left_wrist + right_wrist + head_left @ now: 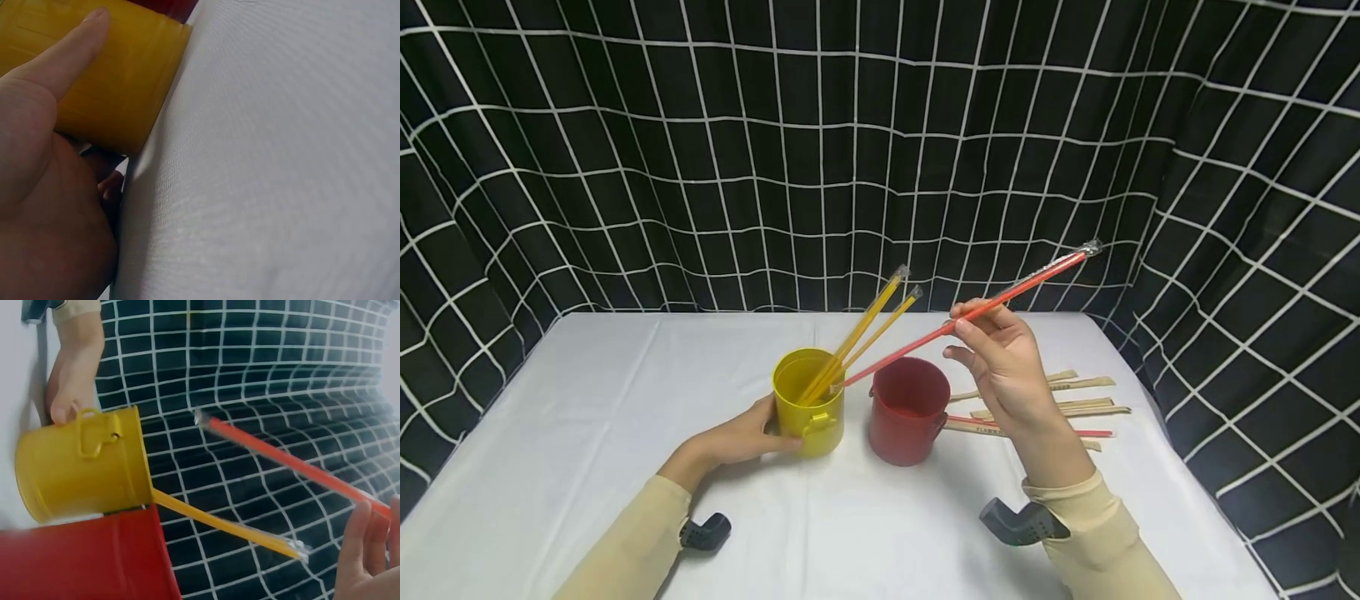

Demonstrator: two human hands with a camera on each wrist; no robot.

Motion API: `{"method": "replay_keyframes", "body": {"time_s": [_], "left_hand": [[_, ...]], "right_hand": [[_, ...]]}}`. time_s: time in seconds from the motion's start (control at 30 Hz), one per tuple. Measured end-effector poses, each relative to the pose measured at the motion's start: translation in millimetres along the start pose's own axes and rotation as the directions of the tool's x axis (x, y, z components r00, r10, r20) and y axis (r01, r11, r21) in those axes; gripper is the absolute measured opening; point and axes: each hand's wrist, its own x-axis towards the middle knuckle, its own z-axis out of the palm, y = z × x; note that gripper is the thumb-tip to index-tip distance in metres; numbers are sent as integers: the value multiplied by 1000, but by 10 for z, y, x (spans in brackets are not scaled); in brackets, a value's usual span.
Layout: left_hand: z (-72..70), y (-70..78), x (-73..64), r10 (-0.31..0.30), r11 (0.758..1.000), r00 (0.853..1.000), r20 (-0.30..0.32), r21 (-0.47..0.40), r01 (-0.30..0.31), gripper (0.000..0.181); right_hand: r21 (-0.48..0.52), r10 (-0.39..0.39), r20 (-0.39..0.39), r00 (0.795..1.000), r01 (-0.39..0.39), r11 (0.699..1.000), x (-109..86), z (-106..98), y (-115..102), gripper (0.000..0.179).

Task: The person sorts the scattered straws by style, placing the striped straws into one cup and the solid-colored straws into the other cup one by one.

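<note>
My left hand (737, 437) holds the side of a small yellow bucket (797, 417), its thumb lying along the wall. Yellow straws (872, 312) in clear wrappers lean out of that bucket toward the right. My right hand (1011, 367) pinches a red straw (1022, 287) in a clear wrapper between thumb and fingers. The straw slants down to the left, and its lower end overlaps the yellow bucket's rim in the head view. In the right wrist view that end (206, 419) shows apart from the bucket. A red bucket (898, 437) stands between the hands.
Behind the right hand, several paper-wrapped straws (1082, 385) and another red straw (1095, 433) lie on the white cloth-covered table (617, 400). A black curtain (820, 167) with white grid lines surrounds the table's back and sides. Black devices (703, 532) sit at both wrists.
</note>
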Motion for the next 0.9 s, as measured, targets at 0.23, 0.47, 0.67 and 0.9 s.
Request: {"method": "replay_keyframes", "body": {"time_s": [0.23,0.47,0.67,0.9], "left_hand": [[-6,2,-5,-20,1000,1000,-5,-5,20,102],[2,12,-7,-18,1000,1000,3,3,18,101],[-9,33,-6,-13,1000,1000,15,-8,13,100],[-23,65,-22,7,1000,1000,5,-11,-7,99]], "right_hand": [[-257,3,-68,998,-20,966,-16,215,290,31],[-385,38,-44,998,-52,921,-58,236,447,17],[-565,54,14,998,-37,824,-48,219,472,21],[-560,73,64,995,-24,828,-25,231,485,21]]}}
